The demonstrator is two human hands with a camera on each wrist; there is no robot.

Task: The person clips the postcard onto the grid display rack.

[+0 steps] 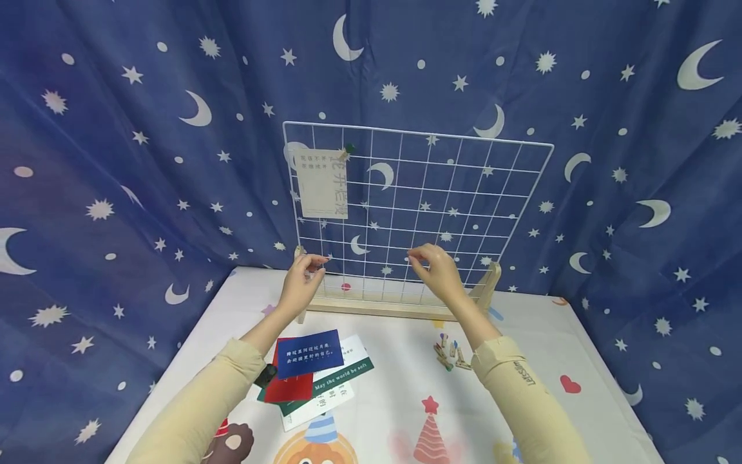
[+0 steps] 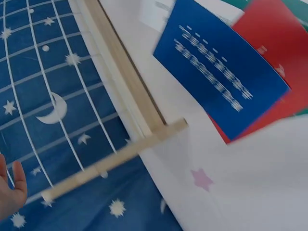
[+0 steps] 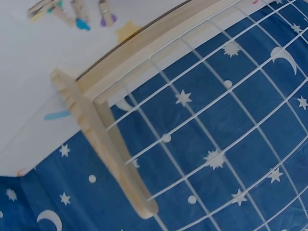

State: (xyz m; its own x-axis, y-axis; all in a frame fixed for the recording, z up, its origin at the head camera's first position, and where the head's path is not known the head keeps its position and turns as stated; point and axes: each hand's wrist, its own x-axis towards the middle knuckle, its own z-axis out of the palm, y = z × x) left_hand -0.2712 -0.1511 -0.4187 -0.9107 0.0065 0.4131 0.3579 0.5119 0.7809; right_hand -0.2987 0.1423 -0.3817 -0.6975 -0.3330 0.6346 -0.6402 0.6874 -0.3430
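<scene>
A white wire grid panel point(image 1: 400, 193) stands upright in a wooden base point(image 1: 377, 308). Near its upper left corner hangs a cream card point(image 1: 319, 193) with printed characters, held by a small wooden clothespin point(image 1: 346, 152) with a green end. My left hand point(image 1: 303, 281) is raised before the grid's lower left part, fingers loosely bent and holding nothing; part of it shows at the left wrist view's edge. In front of the grid's lower right half is my right hand point(image 1: 437, 270), fingers relaxed and bent toward the wires, with no object visible in it.
Left of centre on the white printed tablecloth point(image 1: 394, 361) lies an overlapping pile of cards: a blue card point(image 1: 310, 354) on top, a red card point(image 1: 290, 388) and a green card point(image 1: 356, 372) among them. Several clothespins point(image 1: 442, 356) lie near the right forearm. A blue star-and-moon curtain point(image 1: 580, 225) hangs behind.
</scene>
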